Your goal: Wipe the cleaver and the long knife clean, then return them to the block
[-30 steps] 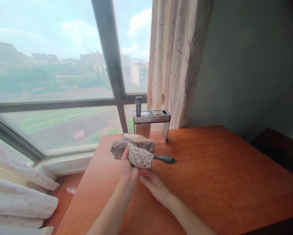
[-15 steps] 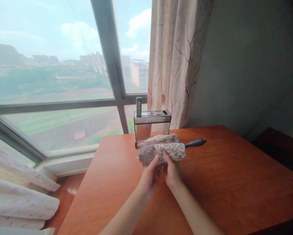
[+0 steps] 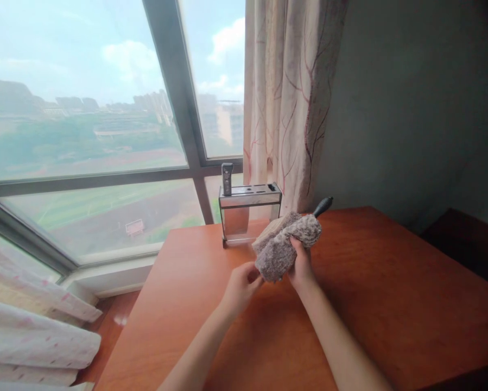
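Note:
A fluffy grey-brown cloth (image 3: 278, 252), folded into a thick bundle, is wrapped around a tool whose black ribbed handle (image 3: 323, 206) sticks out at the upper right. It looks like a sharpening steel, but the cloth hides its shaft. My right hand (image 3: 303, 266) is closed around the cloth from the right, thumb on top. At the bundle's lower left end, my left hand (image 3: 244, 283) is pinched closed against the cloth, its fingertips partly hidden. Just behind stands a knife block (image 3: 249, 202) with clear sides and a slotted metal top, one dark knife handle (image 3: 227, 179) upright in it.
A reddish-brown wooden table (image 3: 374, 293) lies under my hands. Its far edge runs near a window (image 3: 146, 212) and a patterned curtain (image 3: 286, 108). Another curtain (image 3: 36, 331) hangs at the lower left, and a dark piece of furniture (image 3: 463, 239) stands right.
The wrapped tool has tilted, its handle swinging up and away from me. My left hand has slid off the top of the cloth to its lower left end; my right hand still grips it.

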`<state>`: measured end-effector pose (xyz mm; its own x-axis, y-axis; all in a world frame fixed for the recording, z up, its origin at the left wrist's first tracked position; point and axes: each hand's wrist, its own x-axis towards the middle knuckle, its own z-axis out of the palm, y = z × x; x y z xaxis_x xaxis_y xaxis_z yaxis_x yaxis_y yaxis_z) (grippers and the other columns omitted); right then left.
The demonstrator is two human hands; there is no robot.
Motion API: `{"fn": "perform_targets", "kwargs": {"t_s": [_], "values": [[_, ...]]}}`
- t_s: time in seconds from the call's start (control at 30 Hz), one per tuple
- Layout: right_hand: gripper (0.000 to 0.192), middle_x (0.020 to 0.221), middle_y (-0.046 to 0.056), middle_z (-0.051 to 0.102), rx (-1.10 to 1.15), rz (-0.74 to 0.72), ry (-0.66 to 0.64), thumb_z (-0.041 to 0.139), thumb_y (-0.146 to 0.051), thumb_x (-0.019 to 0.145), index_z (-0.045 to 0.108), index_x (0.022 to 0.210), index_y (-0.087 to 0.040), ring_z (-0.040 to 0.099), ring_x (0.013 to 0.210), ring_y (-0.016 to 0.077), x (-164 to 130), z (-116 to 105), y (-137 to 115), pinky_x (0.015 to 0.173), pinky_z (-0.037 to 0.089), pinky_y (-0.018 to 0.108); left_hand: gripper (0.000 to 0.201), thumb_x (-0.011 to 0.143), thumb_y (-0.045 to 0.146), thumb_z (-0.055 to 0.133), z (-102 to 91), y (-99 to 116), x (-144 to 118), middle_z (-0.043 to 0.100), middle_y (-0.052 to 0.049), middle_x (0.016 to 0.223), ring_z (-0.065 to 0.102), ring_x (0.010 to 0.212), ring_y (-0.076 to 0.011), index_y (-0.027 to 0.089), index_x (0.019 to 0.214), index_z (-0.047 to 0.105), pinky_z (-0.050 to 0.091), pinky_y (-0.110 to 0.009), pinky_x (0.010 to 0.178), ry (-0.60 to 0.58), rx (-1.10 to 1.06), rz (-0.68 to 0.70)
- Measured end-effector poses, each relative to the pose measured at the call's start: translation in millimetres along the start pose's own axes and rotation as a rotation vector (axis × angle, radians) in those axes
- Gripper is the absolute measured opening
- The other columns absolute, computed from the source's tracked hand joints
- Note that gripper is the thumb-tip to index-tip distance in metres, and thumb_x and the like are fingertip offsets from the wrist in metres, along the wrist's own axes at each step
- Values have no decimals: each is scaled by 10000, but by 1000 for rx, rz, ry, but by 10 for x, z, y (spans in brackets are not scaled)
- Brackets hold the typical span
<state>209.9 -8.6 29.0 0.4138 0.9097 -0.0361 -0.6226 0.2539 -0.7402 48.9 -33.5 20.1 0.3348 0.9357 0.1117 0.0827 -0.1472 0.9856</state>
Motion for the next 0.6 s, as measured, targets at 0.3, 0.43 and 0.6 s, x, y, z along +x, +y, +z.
{"fn": "perform_targets", "kwargs": {"t_s": [0.3, 0.43, 0.6], "values": [[386, 797, 2, 711, 35, 185, -99, 740, -406, 636, 624, 947, -209, 669, 761, 221, -197, 37, -38, 674, 520, 324, 221, 716, 128, 488, 72, 4, -94, 607, -13, 537, 565, 516, -157, 152, 690, 707, 405, -234, 500, -248, 31, -91], [401, 755, 7, 707, -32, 247, -193, 758, -390, 599, 628, 931, -206, 666, 722, 226, -279, 19, -67, 634, 516, 319, 187, 730, 258, 598, 97, 62, -102, 599, -23, 530, 512, 491, -139, 131, 636, 699, 408, -243, 506, -307, -82, -98], [338, 729, -23, 697, -30, 169, -154, 782, -344, 609, 629, 880, -212, 659, 695, 203, -307, 13, -91, 643, 515, 306, 243, 677, 313, 690, 104, 24, -94, 561, -11, 518, 505, 540, -141, 99, 568, 651, 402, -235, 533, -276, 64, -15]]}}
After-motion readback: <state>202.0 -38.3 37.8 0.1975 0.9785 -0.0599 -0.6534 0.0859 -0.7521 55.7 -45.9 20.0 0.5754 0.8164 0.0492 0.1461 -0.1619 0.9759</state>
